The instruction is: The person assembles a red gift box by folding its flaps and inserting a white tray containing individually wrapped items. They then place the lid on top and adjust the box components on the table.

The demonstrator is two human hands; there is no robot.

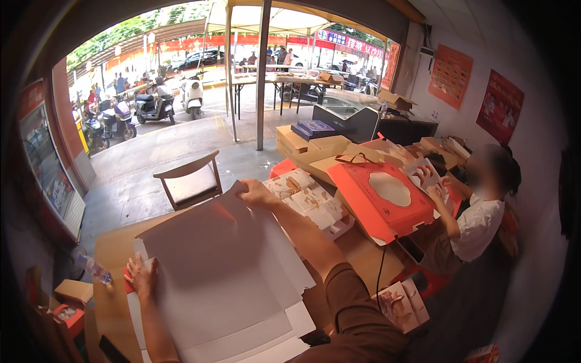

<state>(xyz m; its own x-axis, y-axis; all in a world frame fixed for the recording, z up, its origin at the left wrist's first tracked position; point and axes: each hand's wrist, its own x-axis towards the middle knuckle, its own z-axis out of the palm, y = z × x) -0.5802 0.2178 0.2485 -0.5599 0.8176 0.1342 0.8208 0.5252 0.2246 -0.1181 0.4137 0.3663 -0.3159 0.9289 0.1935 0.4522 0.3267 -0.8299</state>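
Observation:
A large unfolded cardboard box blank [224, 272], pale grey on the side facing up, lies across the wooden table in front of me. Its scored edges and flaps show along the near and right sides. My right hand [257, 195] is closed on the far right corner, which bends upward. At the left edge, my left hand [142, 275] rests with its fingers spread over the side flap; a bit of red shows beside it. White printed box pieces [305, 199] lie stacked just beyond my right forearm.
A red gift box [387, 196] with a pale window stands to the right, by a seated person [484, 212] handling box parts. A water bottle [97, 269] stands at the table's left. Beyond are a wooden chair [190, 180], a metal pole [262, 78] and cartons [293, 139].

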